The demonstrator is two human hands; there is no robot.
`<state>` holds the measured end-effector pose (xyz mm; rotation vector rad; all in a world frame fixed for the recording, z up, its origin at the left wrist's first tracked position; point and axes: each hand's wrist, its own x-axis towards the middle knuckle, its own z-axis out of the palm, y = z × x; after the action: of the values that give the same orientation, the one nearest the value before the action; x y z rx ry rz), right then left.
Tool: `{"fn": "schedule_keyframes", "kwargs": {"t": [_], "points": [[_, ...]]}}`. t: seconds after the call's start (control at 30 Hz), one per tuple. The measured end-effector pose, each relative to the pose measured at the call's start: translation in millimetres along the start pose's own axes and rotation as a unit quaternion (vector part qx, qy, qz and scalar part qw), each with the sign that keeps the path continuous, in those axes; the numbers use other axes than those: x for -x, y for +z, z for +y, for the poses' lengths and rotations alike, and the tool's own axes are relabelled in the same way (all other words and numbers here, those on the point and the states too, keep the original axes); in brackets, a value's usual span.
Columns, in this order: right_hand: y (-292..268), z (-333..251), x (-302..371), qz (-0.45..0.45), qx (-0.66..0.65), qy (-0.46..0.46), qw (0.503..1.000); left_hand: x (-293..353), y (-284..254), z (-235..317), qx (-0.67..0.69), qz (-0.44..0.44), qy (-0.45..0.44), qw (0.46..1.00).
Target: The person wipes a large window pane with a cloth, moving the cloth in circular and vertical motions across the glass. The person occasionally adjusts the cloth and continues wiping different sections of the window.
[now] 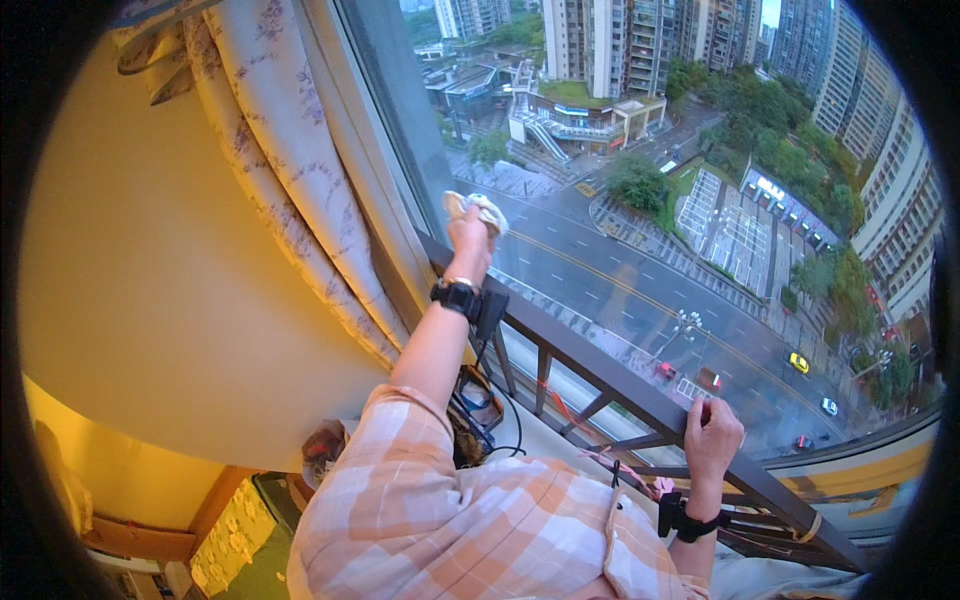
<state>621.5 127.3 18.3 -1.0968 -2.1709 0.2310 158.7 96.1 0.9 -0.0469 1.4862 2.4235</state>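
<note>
With my left arm stretched out to the far left side of the window, my left hand (470, 235) is closed round a crumpled white cloth (487, 212). The cloth is at the window glass (560, 270), close to the window frame (375, 130). My right hand (714, 436) is curled over the dark railing (590, 365), which runs slantwise in front of the glass. Its fingertips are partly hidden. Each wrist has a black strap with a small device on it.
A flowered curtain (300, 150) hangs bunched left of the window. Below the railing, a cluttered sill holds a dark basket-like container (478, 400) and a black cable (518, 425). Pink and orange cords hang by the rails. Outside, far below, lie a street and buildings.
</note>
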Motion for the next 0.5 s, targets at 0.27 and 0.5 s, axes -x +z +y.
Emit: {"fn": "schedule_keyframes", "kwargs": {"t": [0.27,0.5], "points": [[2,-3,-2,-0.015,0.024,0.005,1.0,127,36,-31,-0.03,-0.202,0.049,0.978],[2,0,1,-0.002,0.008,0.01,1.0,123,39,-37,-0.014,-0.197,0.132,0.971]]}}
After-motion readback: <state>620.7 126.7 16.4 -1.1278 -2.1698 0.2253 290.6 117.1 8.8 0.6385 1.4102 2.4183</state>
